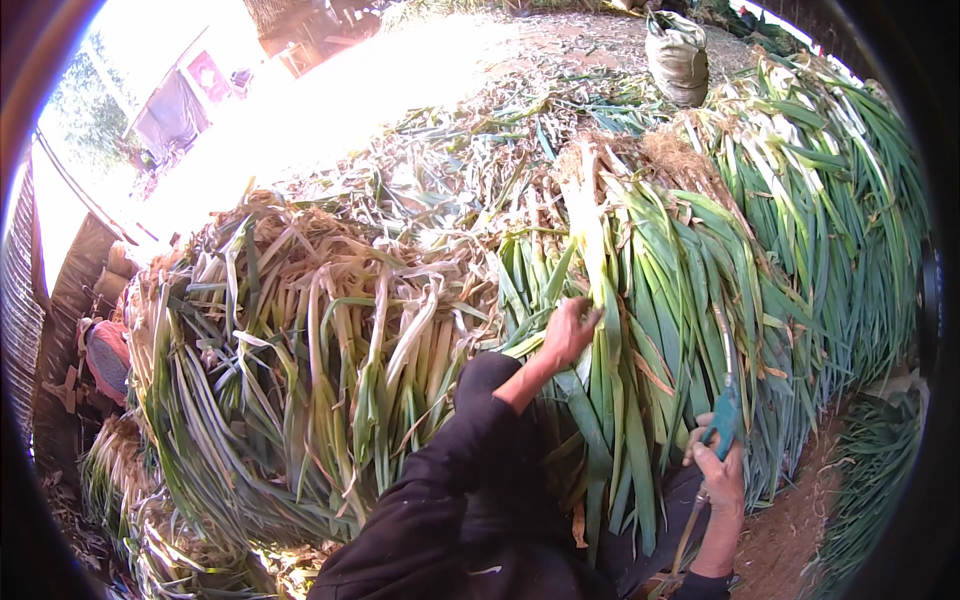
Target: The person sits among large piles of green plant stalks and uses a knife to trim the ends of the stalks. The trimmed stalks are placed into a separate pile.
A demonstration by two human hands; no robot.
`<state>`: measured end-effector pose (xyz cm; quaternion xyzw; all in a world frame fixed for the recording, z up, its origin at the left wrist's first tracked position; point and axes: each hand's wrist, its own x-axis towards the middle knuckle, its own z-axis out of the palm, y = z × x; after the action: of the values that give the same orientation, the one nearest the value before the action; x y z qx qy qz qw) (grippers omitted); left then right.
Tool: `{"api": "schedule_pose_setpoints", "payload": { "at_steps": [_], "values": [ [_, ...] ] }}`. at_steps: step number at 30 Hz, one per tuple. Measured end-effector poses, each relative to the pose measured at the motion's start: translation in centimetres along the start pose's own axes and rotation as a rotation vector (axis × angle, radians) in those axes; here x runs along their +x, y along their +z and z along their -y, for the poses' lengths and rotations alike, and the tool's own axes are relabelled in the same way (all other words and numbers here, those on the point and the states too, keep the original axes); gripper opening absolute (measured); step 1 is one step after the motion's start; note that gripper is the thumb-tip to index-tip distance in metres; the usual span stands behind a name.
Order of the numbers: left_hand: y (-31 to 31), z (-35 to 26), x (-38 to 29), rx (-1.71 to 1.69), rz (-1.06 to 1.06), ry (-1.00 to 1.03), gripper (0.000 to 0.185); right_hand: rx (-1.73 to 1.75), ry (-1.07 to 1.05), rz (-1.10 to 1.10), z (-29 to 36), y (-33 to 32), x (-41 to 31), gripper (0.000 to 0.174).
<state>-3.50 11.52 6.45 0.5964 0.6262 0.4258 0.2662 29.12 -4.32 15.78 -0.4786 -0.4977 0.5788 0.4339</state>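
Observation:
My left hand, fingers curled, is at the left side of a pale leek stalk whose root end points away from me. Whether its fingers grip the leaves there is unclear. My right hand is shut on a teal air blow gun. The gun's long metal nozzle points up and away over the green leaves. From its lower end a hose runs down past my wrist. Under and around the left hand lies a heap of leeks, with leaves hanging towards me.
On the left a second leek heap has dry, pale stalks. Another pile stretches along the right. Peelings litter the ground beyond, where a full woven sack stands. Bare soil shows at lower right, beside more leaves.

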Motion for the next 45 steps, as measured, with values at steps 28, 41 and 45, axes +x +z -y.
{"api": "schedule_pose_setpoints", "payload": {
  "at_steps": [28,41,45],
  "values": [
    [6.7,2.4,-0.6,-0.905,0.347,-0.657,0.039,-1.046,-0.406,-0.297,3.9,-4.2,7.5,0.044],
    [5.8,3.0,-1.0,-1.221,0.390,-0.616,0.044,-1.504,-0.093,0.246,0.1,2.0,9.7,0.045],
    [5.8,3.0,-1.1,-1.235,0.357,-0.642,0.046,-1.608,-0.201,0.246,0.8,3.4,10.9,0.037]
  ]
}}
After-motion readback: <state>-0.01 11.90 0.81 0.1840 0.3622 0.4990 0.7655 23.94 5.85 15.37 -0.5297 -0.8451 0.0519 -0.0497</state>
